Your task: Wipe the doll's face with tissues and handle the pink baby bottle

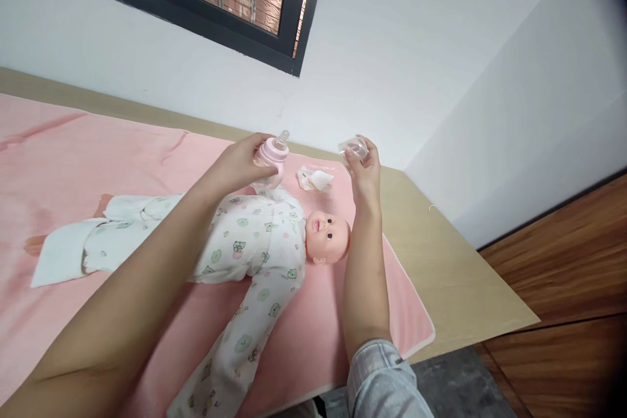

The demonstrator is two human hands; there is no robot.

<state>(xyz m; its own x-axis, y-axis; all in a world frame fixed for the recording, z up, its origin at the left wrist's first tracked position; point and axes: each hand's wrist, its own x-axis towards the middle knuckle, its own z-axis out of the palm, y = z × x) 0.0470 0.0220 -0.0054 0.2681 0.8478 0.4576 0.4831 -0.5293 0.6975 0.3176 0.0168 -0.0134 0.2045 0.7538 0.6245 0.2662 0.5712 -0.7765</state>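
Observation:
My left hand (245,163) is wrapped round a baby bottle (273,155) with a pink collar and a bare clear teat pointing up. The bottle is upright with a slight tilt, beyond the doll's chest. In my right hand (365,166) is a clear bottle cap (353,147), gripped between thumb and fingers and apart from the bottle. Below my hands a baby doll (255,235) in white printed clothes lies on its back, its head (327,237) beside my right forearm. My left forearm crosses over the doll's body and hides part of it.
A crumpled white tissue or wrapper (315,179) lies between my hands on the pink blanket (304,333). The blanket covers much of the wooden tabletop (441,274). A white wall with a dark-framed window (289,46) stands behind, and wood panelling (563,274) is at the right.

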